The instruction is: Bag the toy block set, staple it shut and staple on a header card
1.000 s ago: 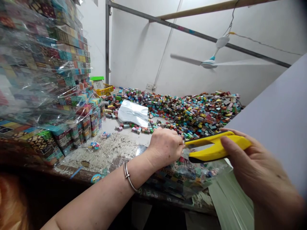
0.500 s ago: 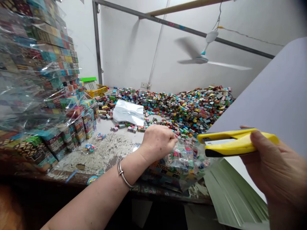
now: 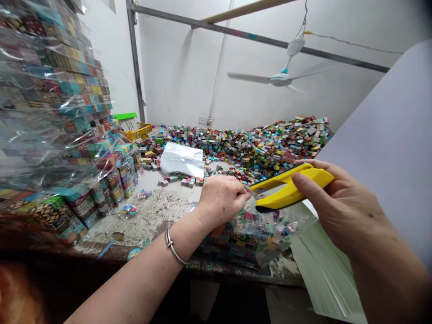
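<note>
My right hand (image 3: 332, 198) is wrapped around a yellow stapler (image 3: 293, 186) with black trim. The stapler's jaws are apart and point left, close to the fingers of my other hand. My left hand (image 3: 222, 195), with a metal bangle at the wrist, is closed in a pinch at the top of a clear plastic bag (image 3: 249, 238). Small patterned blocks fill that bag, which rests at the table's front edge. The gathered plastic between my left fingertips is mostly hidden by the hand.
Bagged blocks (image 3: 74, 108) are stacked high at left. A long heap of loose blocks (image 3: 280, 144) lines the back, with a silvery sheet (image 3: 182, 159) before it. Yellow basket (image 3: 138, 131) stands behind. Clear plastic sheets (image 3: 324, 270) hang at right beside a white panel (image 3: 388, 117).
My right hand has brought the stapler leftward and slightly up, so its jaws now reach my left fingers and the bag's top. My left hand has stayed nearly still.
</note>
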The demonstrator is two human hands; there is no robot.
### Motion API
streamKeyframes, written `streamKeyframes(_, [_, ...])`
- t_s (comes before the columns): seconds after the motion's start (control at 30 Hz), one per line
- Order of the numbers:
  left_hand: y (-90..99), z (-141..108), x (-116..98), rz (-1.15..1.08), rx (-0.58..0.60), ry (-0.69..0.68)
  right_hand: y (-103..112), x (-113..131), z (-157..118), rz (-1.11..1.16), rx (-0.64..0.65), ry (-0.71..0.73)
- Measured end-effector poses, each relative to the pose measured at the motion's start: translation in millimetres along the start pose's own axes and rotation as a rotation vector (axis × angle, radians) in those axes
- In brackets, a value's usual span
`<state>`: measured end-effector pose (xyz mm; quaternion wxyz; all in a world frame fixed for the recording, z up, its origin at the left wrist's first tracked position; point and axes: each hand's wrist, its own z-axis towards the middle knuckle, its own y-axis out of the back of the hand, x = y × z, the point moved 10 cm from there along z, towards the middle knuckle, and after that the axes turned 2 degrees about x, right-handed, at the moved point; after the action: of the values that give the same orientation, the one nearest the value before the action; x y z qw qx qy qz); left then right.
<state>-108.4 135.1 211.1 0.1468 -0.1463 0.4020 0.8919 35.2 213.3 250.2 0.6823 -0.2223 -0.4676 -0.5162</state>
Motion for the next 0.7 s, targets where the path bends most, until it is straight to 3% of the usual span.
streamKeyframes(0.3, [-0.7,-3,-1,0.01,-0.031,-0.013,-2,12,-5,-0.054,-0.004,0.114])
streamKeyframes(0.5, [-1.0,-3,0,-0.014,-0.023,-0.01,-13,7,-7,-0.049,0.044,0.078])
streamKeyframes(0.7, [-1.0,-2,2,-0.013,-0.017,0.009,-11,14,-14,-0.19,0.036,0.125])
